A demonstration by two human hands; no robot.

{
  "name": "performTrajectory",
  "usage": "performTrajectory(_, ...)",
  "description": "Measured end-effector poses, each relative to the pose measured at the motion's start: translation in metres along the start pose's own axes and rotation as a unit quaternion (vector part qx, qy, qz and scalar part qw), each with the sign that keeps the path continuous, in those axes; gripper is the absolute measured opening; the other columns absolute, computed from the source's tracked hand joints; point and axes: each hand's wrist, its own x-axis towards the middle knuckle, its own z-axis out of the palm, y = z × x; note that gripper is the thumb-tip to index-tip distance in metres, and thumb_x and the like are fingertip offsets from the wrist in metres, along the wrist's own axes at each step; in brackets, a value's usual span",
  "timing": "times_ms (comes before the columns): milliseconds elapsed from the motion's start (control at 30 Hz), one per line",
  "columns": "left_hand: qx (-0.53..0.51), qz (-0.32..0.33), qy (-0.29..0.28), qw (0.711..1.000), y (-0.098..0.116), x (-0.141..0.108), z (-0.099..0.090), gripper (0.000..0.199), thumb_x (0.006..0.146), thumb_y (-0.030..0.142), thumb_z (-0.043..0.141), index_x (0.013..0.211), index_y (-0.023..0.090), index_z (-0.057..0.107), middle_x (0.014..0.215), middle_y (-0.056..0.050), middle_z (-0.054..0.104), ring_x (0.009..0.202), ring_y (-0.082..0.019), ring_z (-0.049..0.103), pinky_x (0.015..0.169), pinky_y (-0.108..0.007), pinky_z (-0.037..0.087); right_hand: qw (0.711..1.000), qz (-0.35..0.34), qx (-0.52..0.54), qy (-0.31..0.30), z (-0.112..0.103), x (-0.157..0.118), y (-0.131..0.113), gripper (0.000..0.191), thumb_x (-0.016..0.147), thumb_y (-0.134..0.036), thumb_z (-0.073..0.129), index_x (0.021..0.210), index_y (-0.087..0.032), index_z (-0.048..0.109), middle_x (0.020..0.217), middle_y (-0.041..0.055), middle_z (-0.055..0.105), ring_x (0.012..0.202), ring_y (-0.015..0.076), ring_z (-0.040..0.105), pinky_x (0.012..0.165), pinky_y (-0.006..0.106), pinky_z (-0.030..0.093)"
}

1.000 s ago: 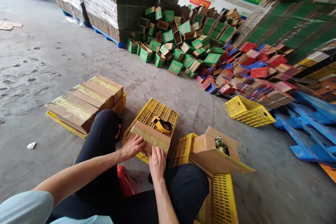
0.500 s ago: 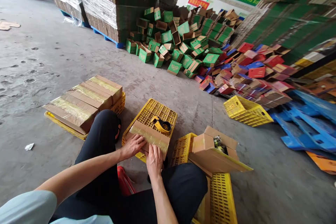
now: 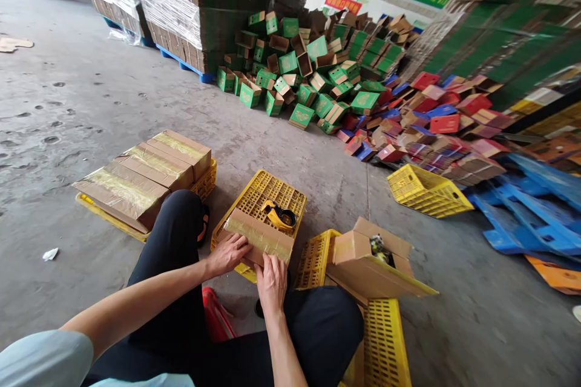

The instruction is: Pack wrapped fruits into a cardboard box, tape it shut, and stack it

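A cardboard box (image 3: 264, 240) with yellowish tape along its top lies on an upturned yellow plastic crate (image 3: 247, 196) between my knees. My left hand (image 3: 230, 252) rests on the near left part of the box, fingers stretched over its edge. On the near right edge lies my right hand (image 3: 272, 278), its fingers extended onto the cardboard and slightly apart. Both thumbs are mostly hidden. Just beyond the box, a yellow and black tape dispenser (image 3: 279, 216) lies on the crate.
Taped boxes (image 3: 170, 160) sit on a yellow crate at left. At right, an open carton (image 3: 367, 260) with dark contents I cannot make out rests on yellow crates (image 3: 388, 338). Farther off are piled green boxes (image 3: 302, 115), red boxes (image 3: 445, 125), another crate (image 3: 426, 190) and blue pallets (image 3: 521, 217).
My right hand has shifted slightly right along the box's near edge, and its fingers have spread a little. My left hand has barely moved; the box stays in place.
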Motion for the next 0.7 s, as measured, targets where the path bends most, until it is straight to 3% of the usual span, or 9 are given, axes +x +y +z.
performTrajectory(133, 0.014, -0.016, 0.018, 1.000, 0.001, -0.002, -0.007, 0.047, 0.098, 0.026, 0.059, 0.145, 0.023, 0.054, 0.137, -0.014, 0.058, 0.119, -0.031, 0.053, 0.104, -0.047, 0.045, 0.999, 0.008, 0.018, 0.028, -0.003, -0.006, 0.009, 0.035, 0.105, -0.026, 0.044, 0.135, -0.020, 0.062, 0.129, 0.0147, 0.064, 0.118, 0.0289, 0.059, 0.102, 0.044, 0.049)
performTrajectory(333, 0.019, -0.014, -0.021, 1.000, -0.001, -0.008, -0.014, 0.037, 0.100, 0.027, 0.056, 0.136, 0.022, 0.061, 0.128, -0.012, 0.063, 0.114, -0.030, 0.055, 0.103, -0.046, 0.045, 0.999, 0.023, 0.025, 0.013, -0.007, -0.010, 0.017, 0.028, 0.106, -0.029, 0.046, 0.121, -0.020, 0.068, 0.108, 0.0120, 0.069, 0.105, 0.0282, 0.062, 0.096, 0.041, 0.052)
performTrajectory(500, 0.013, -0.032, 0.009, 0.999, -0.007, -0.014, -0.010, 0.046, 0.099, 0.019, 0.051, 0.144, 0.021, 0.054, 0.139, -0.014, 0.057, 0.121, -0.030, 0.053, 0.109, -0.046, 0.042, 0.996, 0.039, 0.044, 0.061, -0.003, -0.014, 0.026, 0.038, 0.106, -0.029, 0.041, 0.137, -0.015, 0.059, 0.132, 0.0175, 0.063, 0.123, 0.0300, 0.057, 0.105, 0.043, 0.049)
performTrajectory(600, 0.010, -0.033, 0.033, 0.999, -0.010, -0.016, -0.011, 0.050, 0.098, 0.016, 0.052, 0.148, 0.019, 0.051, 0.144, -0.015, 0.055, 0.130, -0.032, 0.048, 0.115, -0.048, 0.037, 0.996, 0.042, 0.046, 0.057, -0.005, -0.016, 0.031, 0.035, 0.106, -0.027, 0.043, 0.131, -0.015, 0.064, 0.123, 0.0160, 0.067, 0.116, 0.0283, 0.060, 0.102, 0.040, 0.050)
performTrajectory(700, 0.006, -0.025, 0.020, 0.999, -0.010, -0.015, -0.014, 0.045, 0.100, 0.017, 0.051, 0.145, 0.020, 0.054, 0.135, -0.013, 0.060, 0.121, -0.030, 0.052, 0.112, -0.047, 0.040, 0.998, 0.050, 0.034, 0.036, -0.009, -0.017, 0.031, 0.029, 0.105, -0.027, 0.047, 0.121, -0.016, 0.068, 0.113, 0.0142, 0.069, 0.106, 0.0280, 0.062, 0.096, 0.040, 0.051)
